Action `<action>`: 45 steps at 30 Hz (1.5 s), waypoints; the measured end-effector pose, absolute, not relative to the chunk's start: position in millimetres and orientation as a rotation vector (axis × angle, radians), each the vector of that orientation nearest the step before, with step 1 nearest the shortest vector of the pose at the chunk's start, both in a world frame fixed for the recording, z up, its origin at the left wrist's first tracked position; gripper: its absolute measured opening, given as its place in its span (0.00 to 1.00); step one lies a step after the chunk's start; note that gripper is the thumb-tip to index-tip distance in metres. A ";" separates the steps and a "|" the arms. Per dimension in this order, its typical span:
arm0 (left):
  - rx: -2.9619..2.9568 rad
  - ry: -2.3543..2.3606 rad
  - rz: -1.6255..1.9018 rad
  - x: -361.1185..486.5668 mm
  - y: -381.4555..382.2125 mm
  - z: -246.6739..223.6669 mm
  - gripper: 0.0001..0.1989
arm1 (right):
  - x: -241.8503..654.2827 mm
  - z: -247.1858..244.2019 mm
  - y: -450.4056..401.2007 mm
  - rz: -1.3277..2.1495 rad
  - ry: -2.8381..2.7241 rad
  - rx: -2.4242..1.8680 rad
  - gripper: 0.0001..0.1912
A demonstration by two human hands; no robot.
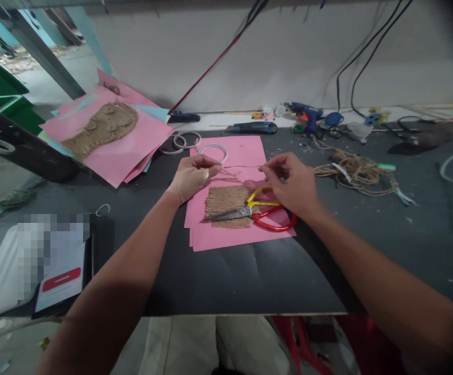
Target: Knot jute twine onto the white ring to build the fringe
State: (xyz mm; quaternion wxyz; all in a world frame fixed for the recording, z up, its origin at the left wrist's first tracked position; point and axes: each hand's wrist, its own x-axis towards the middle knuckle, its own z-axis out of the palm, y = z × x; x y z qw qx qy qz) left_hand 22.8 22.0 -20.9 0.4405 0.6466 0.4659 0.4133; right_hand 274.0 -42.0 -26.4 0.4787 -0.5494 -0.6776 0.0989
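A thin piece of twine [244,166] stretches between my two hands above a pink sheet [210,238]. My left hand [195,176] pinches its left end, with further loose strands by the fingertips. The right end is pinched between thumb and finger of my right hand [289,182]. Below them on the sheet lies a rectangle of brown twine rows [226,200]. Scissors [245,212] with one yellow and one red handle rest over it, blades pointing left; my right hand is just above the handles.
White rings [213,152] lie behind my left hand. A twine bundle [353,169] is at right. Pink sheets [109,167] bearing a twine shape stand at left. A cutter [253,127] and glue gun [311,119] lie by the wall. A tablet [64,278] is front left.
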 end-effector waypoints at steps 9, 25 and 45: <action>1.556 0.967 1.114 27.5 16.1 -11.9 0.11 | 264.0 -21.0 -54.1 0.210 -1.540 -1.239 0.10; 1.280 0.740 0.951 32.0 1.8 -7.5 0.10 | 258.2 -17.6 -58.6 0.082 -1.734 -1.297 0.05; 1.247 0.744 0.912 34.5 2.0 -9.6 0.10 | 261.3 -18.0 -57.0 0.131 -1.997 -1.144 0.08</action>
